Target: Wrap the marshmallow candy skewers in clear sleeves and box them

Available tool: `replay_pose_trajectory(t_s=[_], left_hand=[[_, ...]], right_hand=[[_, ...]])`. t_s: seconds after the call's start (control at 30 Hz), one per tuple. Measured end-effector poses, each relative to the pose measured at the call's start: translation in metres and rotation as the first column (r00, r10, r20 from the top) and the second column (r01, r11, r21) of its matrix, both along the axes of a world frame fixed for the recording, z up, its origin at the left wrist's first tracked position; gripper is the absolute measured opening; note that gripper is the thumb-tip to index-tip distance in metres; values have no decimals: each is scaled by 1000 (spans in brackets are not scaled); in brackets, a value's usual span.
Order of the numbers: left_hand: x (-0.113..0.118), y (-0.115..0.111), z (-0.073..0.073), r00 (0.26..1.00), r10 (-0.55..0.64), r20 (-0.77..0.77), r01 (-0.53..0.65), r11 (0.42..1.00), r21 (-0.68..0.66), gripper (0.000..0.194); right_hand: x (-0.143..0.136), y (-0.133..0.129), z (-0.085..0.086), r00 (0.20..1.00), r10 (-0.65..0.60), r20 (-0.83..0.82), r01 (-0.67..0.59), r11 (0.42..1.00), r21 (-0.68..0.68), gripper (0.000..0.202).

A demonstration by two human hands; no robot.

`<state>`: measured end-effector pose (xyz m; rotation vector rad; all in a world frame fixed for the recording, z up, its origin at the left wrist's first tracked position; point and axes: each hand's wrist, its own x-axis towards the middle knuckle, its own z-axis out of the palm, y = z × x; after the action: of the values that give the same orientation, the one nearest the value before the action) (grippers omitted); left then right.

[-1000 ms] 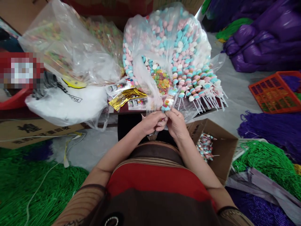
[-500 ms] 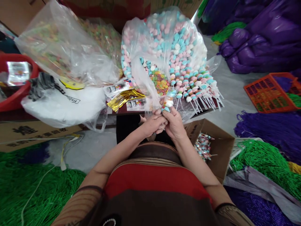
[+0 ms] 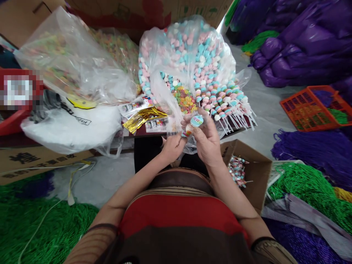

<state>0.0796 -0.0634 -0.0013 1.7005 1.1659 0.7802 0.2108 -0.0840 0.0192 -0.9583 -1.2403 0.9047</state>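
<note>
candy-skewer bag (image 3: pixel 192 62) crowding ahead, open carton (image 3: pixel 247 172) at right, bare floor (image 3: pixel 110 172) left

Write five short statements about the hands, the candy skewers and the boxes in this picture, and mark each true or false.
1. Both hands, left hand and right hand, hold one wrapped pastel candy skewer. True.
2. The orange plastic crate sits on the person's left. False: it is on the right.
3. The open brown cardboard box holds wrapped skewers. True.
4. The clear plastic bag of candy skewers lies on the floor. False: it rests on the table.
5. The crumpled gold foil strip is in the left hand. False: it lies on the table.
</note>
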Motion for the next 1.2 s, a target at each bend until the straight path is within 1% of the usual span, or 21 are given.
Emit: replay_pose_trajectory(t_s=[0.1, 0.17, 0.3, 0.4, 0.5, 0.63, 0.8, 0.9, 1.03, 1.13, 1.2], left_hand=[[0, -1, 0, 1000, -15, -15, 15, 1000, -1, 18], [0, -1, -1, 1000, -17, -19, 17, 1000, 6, 17], [-1, -2, -6, 1000, -14, -28, 15, 999, 31, 15], [-1, -3, -10, 999, -23, -34, 24, 999, 44, 17], [-1, -3, -10, 999, -25, -38, 27, 998, 48, 19], [0, -3, -5, 999, -8, -46, 8, 1000, 11, 17], [0, -4, -3, 1000, -4, -31, 2, 998, -63, 21], [0, -5, -3, 1000, 0, -29, -2, 997, -78, 22], [0, -5, -2, 998, -27, -59, 23, 997, -79, 20], [-1, -4, -1, 995, -59, -77, 53, 996, -76, 19], [-2, -4, 0, 994, -63, -88, 57, 996, -71, 20]], right_hand=[[-1, 1, -1, 997, -82, 6, 81, 993, 83, 45], [0, 2, -2, 990, -138, 35, 133, 984, 115, 42], [5, 3, -5, 948, -272, 165, 242, 953, 185, 40], [9, 3, -5, 917, -331, 222, 277, 930, 244, 37], [11, 3, -5, 900, -354, 255, 290, 922, 258, 33], [11, 3, -5, 868, -390, 307, 323, 914, 246, 34], [10, 5, -7, 863, -361, 354, 310, 931, 193, 31], [11, 5, -8, 851, -352, 389, 300, 935, 188, 29], [12, 7, -10, 832, -349, 430, 274, 934, 228, 26], [13, 8, -12, 797, -375, 474, 268, 922, 278, 24], [15, 9, -13, 790, -392, 471, 278, 914, 295, 22]])
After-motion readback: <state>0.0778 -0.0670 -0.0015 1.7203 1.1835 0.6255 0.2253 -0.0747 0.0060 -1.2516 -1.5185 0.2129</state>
